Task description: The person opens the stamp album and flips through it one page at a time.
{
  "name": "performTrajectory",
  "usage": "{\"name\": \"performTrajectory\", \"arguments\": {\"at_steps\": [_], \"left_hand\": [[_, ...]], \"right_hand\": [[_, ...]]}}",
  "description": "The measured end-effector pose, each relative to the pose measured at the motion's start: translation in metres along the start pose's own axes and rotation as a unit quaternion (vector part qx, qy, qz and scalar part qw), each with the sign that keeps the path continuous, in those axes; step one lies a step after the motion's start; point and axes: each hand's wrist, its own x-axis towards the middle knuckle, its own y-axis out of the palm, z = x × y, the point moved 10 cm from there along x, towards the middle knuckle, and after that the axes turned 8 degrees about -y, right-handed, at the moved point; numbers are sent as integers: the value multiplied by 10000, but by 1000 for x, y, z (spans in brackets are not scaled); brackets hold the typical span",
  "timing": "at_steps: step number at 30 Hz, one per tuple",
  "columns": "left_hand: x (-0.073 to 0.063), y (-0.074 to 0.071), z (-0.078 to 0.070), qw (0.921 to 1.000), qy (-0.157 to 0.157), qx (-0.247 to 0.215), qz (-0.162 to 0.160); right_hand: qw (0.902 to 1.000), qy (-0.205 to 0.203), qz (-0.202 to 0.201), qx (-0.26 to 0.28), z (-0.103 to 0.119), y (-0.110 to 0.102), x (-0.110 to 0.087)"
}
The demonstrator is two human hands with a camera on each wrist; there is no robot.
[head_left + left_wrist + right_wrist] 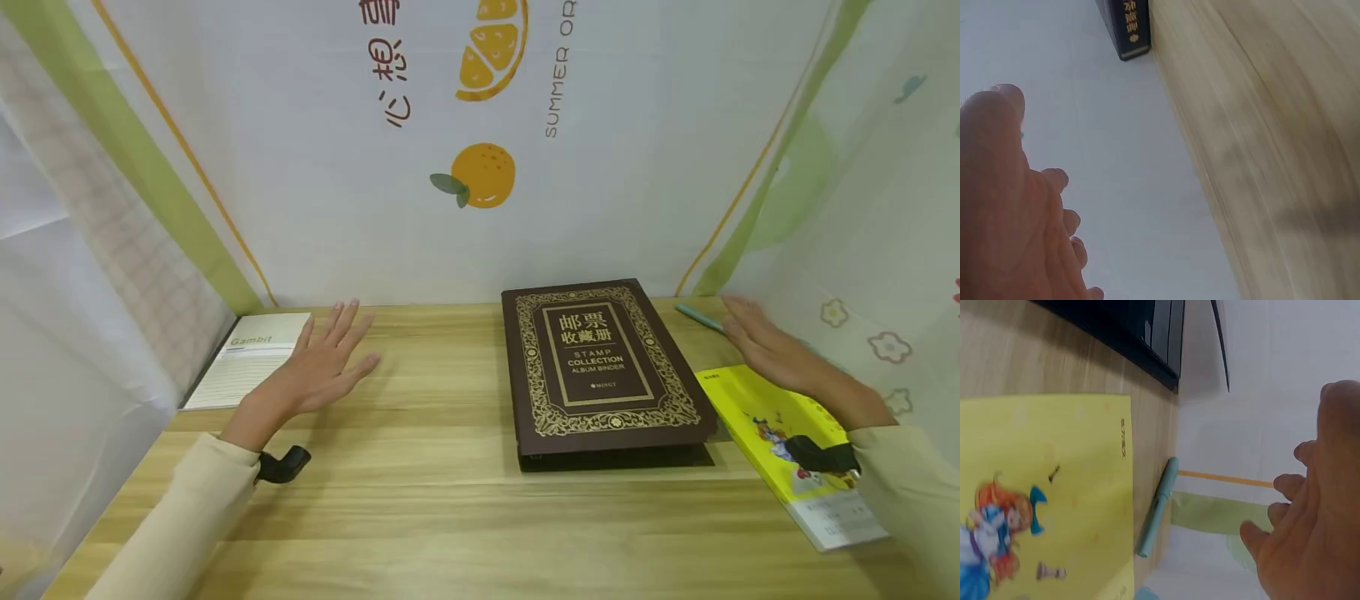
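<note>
My left hand is held with fingers spread over the left of the wooden table, beside a cream notebook marked "Gambit"; it holds nothing. My right hand, slightly blurred, hovers by the far end of a yellow book with a cartoon girl on its cover, and its fingers look straight and hold nothing. Between the hands, right of centre, lies a dark brown stamp album binder with gold borders. A teal pen lies beyond the yellow book, partly hidden by the right hand in the head view.
White cloth printed with oranges hangs behind the wooden table, and more cloth closes in both sides. Each wrist carries a black strap mount, the left one and the right one.
</note>
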Motion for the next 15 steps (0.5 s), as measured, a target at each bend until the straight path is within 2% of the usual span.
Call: {"name": "performTrajectory", "arguments": {"at_steps": [6, 8, 12, 15], "left_hand": [[13, 3, -40, 9983, 577, 21, -78], [16, 6, -56, 9972, 742, 18, -91], [18, 15, -96, 9929, 1191, 35, -55], [17, 23, -129, 9867, 1626, 51, -7]], "right_hand": [[9988, 219, 175, 413, 4, 12, 10], [9967, 217, 263, 740, 8, 18, 13], [9865, 173, 471, 1557, 14, 33, 19], [9774, 239, 565, 2023, 15, 43, 24]]}}
